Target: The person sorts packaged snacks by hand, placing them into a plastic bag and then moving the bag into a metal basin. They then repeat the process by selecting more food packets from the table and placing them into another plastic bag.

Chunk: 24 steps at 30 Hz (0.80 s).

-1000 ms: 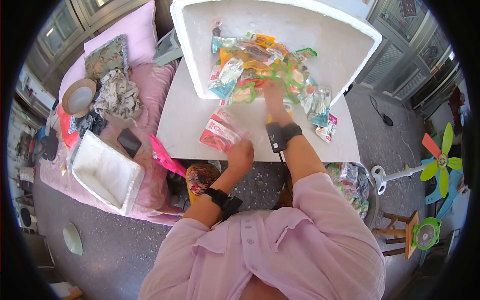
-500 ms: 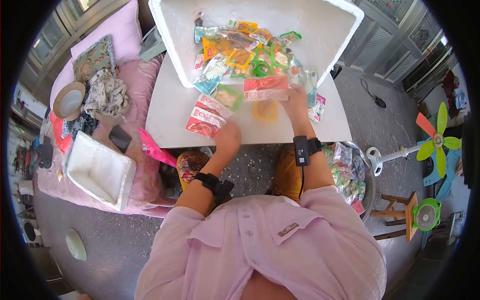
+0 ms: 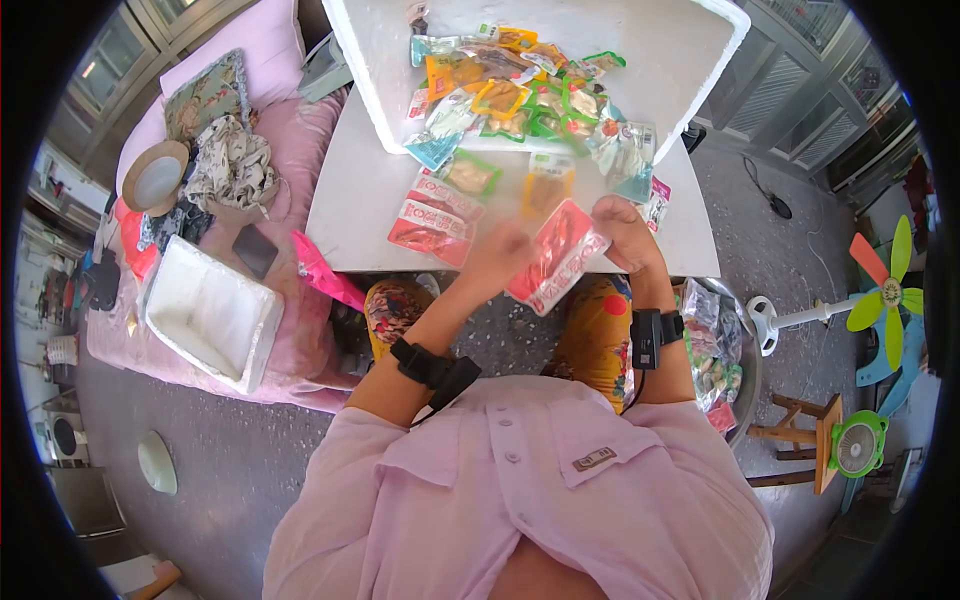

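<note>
In my right hand [image 3: 628, 235] is a red and white snack packet [image 3: 562, 258], pinched by its right end and tilted over the table's front edge. My left hand [image 3: 503, 252] is blurred, with its fingers right at the packet's left edge. On the white table [image 3: 350, 215], two overlapping red packets [image 3: 432, 228] lie just left of my left hand. A green-edged packet [image 3: 468, 174] rests behind them. Beyond the held packet lies a yellow packet [image 3: 548, 182].
A white foam box [image 3: 690, 75] at the back holds a heap of colourful packets. At my right, a metal basin [image 3: 750, 385] contains more packets. To the left, a foam lid [image 3: 215, 315] sits on the pink-covered bed. A fan [image 3: 888, 290] stands at far right.
The red packet has come down from near the foam box toward my body and turned from level to slanted. My left hand has left the red packets and moved right to it.
</note>
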{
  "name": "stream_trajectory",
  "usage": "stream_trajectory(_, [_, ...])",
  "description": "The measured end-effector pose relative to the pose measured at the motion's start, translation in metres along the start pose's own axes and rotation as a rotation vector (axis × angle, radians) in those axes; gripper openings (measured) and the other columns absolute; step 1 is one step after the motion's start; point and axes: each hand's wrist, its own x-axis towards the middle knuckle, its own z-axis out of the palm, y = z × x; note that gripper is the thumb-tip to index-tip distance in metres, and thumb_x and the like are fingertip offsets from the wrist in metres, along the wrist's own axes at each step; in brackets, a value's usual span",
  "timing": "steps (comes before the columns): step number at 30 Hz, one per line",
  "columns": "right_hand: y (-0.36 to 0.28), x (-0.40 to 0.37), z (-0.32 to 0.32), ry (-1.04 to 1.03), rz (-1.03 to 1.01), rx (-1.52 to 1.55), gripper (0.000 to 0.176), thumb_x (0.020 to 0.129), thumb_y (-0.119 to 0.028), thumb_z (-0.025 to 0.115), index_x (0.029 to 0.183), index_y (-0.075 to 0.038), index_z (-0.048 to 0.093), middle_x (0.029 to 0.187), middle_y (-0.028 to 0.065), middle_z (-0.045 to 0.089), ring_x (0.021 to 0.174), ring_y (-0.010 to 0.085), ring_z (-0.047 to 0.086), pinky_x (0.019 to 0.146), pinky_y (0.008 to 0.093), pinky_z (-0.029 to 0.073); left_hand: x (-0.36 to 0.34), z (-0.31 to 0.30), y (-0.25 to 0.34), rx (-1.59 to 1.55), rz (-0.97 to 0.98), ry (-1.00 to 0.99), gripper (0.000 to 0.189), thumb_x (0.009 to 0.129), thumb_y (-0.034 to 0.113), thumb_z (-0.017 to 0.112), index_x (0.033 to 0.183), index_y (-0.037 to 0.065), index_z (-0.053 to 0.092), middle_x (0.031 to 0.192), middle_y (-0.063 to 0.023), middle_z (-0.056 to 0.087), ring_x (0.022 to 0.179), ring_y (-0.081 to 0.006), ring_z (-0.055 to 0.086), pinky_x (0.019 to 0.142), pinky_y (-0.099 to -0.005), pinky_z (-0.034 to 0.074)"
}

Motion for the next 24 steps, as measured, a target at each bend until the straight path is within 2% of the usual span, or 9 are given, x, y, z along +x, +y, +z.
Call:
stream_trajectory(3, [0.004,-0.011,0.014,-0.113,0.110,-0.097,0.014,0.069,0.006,0.049,0.080,-0.003,0.050,0.072,0.0007,0.051,0.063,0.0087,0.050,0.057,0.0200,0.042,-0.012,0.017,0.010,-0.543,-0.179,-0.320,0.025,0.076,0.012,0.051,0.098,0.002,0.046,0.084,-0.0033,0.053,0.075,-0.0091,0.051,0.068,-0.0236,0.042])
stream_trajectory(4, [0.011,-0.012,0.014,-0.100,0.101,-0.077,0.014,0.069,0.006,0.049,0.080,-0.003,0.050,0.072,0.0007,0.051,0.063,0.0086,0.050,0.058,0.0202,0.042,-0.012,0.021,0.003,-0.610,-0.223,-0.329,0.024,0.076,0.010,0.049,0.099,0.003,0.046,0.085,-0.0035,0.054,0.075,-0.0101,0.053,0.068,-0.0249,0.043])
stream_trajectory(6, [0.022,-0.014,0.008,-0.024,0.116,-0.083,0.015,0.073,-0.002,0.051,0.088,-0.004,0.048,0.077,0.0025,0.052,0.069,0.0100,0.051,0.062,0.0230,0.043,-0.014,0.027,-0.002,-0.744,-0.219,-0.247,0.021,0.077,0.008,0.047,0.098,0.003,0.046,0.086,-0.0042,0.054,0.076,-0.0117,0.054,0.069,-0.0263,0.044])
stream_trajectory(9, [0.027,-0.031,0.001,0.032,0.114,0.204,0.024,0.075,-0.012,0.054,0.096,-0.007,0.045,0.087,0.0053,0.053,0.078,0.0134,0.052,0.066,0.0271,0.044,-0.010,0.028,-0.010,-0.915,-0.165,-0.100,0.020,0.077,0.005,0.045,0.097,0.003,0.046,0.088,-0.0054,0.054,0.078,-0.0142,0.054,0.070,-0.0286,0.045])
stream_trajectory(12, [0.043,-0.055,0.001,-0.135,0.123,0.281,0.030,0.076,-0.019,0.054,0.101,-0.009,0.043,0.096,0.0069,0.052,0.086,0.0168,0.052,0.069,0.0310,0.044,-0.003,0.028,-0.002,-1.018,-0.088,0.077,0.020,0.078,0.004,0.044,0.098,0.003,0.045,0.090,-0.0062,0.052,0.081,-0.0157,0.054,0.071,-0.0303,0.045])
stream_trajectory(16, [0.068,-0.076,0.022,-0.068,0.217,0.316,0.025,0.078,-0.018,0.050,0.101,-0.010,0.045,0.096,0.0040,0.052,0.084,0.0154,0.053,0.066,0.0299,0.045,-0.001,0.036,0.005,-1.106,-0.071,0.156,0.021,0.078,0.005,0.045,0.099,0.004,0.044,0.093,-0.0066,0.051,0.085,-0.0166,0.052,0.073,-0.0319,0.045])
stream_trajectory(19, [0.078,-0.074,0.040,0.165,0.130,0.396,0.022,0.080,-0.016,0.047,0.102,-0.010,0.046,0.093,0.0029,0.053,0.079,0.0141,0.054,0.062,0.0280,0.046,0.001,0.047,-0.004,-1.118,-0.121,0.148,0.020,0.077,0.007,0.047,0.097,0.005,0.045,0.093,-0.0061,0.051,0.084,-0.0161,0.053,0.072,-0.0327,0.044])
stream_trajectory(22, [0.071,-0.067,0.036,0.295,0.020,0.313,0.020,0.081,-0.011,0.043,0.101,-0.009,0.046,0.089,0.0024,0.054,0.075,0.0128,0.054,0.060,0.0264,0.046,-0.004,0.047,-0.004,-0.863,-0.260,0.189,0.020,0.077,0.012,0.049,0.095,0.004,0.047,0.092,-0.0058,0.052,0.082,-0.0153,0.052,0.068,-0.0307,0.044])
stream_trajectory(24, [0.061,-0.065,0.028,0.351,-0.039,0.237,0.018,0.081,-0.009,0.044,0.099,-0.006,0.046,0.088,0.0033,0.054,0.073,0.0124,0.054,0.060,0.0267,0.046,-0.010,0.037,-0.025,-0.116,-0.043,0.290,0.024,0.074,0.016,0.053,0.094,0.004,0.047,0.089,-0.0073,0.052,0.079,-0.0174,0.052,0.065,-0.0304,0.043])
